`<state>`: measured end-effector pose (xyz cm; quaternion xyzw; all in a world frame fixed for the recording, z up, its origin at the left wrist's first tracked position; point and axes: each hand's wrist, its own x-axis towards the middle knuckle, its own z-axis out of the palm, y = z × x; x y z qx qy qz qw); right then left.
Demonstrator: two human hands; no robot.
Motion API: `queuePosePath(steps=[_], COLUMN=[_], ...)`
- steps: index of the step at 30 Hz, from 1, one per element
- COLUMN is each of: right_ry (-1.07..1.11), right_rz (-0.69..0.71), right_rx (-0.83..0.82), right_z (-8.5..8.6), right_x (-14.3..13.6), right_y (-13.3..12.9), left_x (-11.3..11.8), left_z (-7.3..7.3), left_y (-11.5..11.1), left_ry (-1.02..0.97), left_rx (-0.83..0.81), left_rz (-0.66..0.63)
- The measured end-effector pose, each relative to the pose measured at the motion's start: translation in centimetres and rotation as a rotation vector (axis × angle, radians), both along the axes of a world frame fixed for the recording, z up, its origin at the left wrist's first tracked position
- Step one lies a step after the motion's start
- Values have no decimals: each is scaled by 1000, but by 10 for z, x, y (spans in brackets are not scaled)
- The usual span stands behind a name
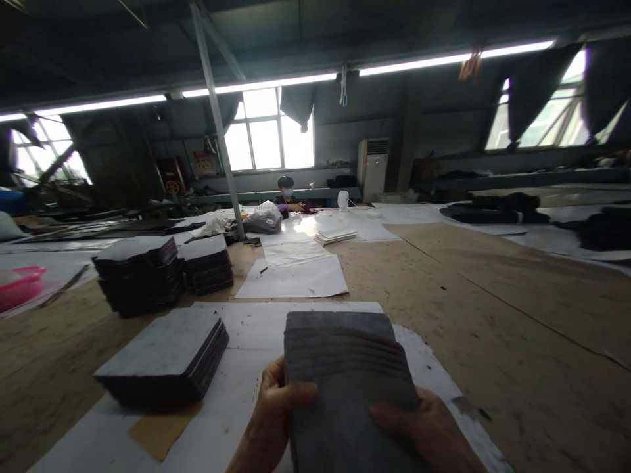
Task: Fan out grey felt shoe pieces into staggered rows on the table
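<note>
A stack of dark grey cut fabric pieces is held between my two hands, its far layers fanned into steps. My left hand grips the left edge, thumb lying on top. On the opposite edge, my right hand grips with its thumb across the upper face; its fingers are mostly hidden beneath. Below the pieces lies a white paper sheet. To the left sits a neat block of similar grey pieces, with a tan card partly under its near edge.
Two taller dark stacks stand farther back left. A pink basin is at the far left. A metal post rises from the table. Across it sits a masked person. Dark fabric heaps lie at back right.
</note>
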<state>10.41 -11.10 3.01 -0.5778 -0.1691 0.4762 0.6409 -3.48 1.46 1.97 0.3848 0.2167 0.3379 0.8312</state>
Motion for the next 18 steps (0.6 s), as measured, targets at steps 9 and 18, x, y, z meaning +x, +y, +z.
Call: queuePosePath(steps=[9, 18], right_ry=[13, -167], right_rz=[13, -197], right_rx=[-41, 103], right_z=[1, 1], right_x=[1, 1], right_y=[2, 2], left_x=[7, 8], left_z=[0, -2], left_y=[-4, -2], left_ry=[65, 27], left_rx=[77, 141], left_rz=[74, 100])
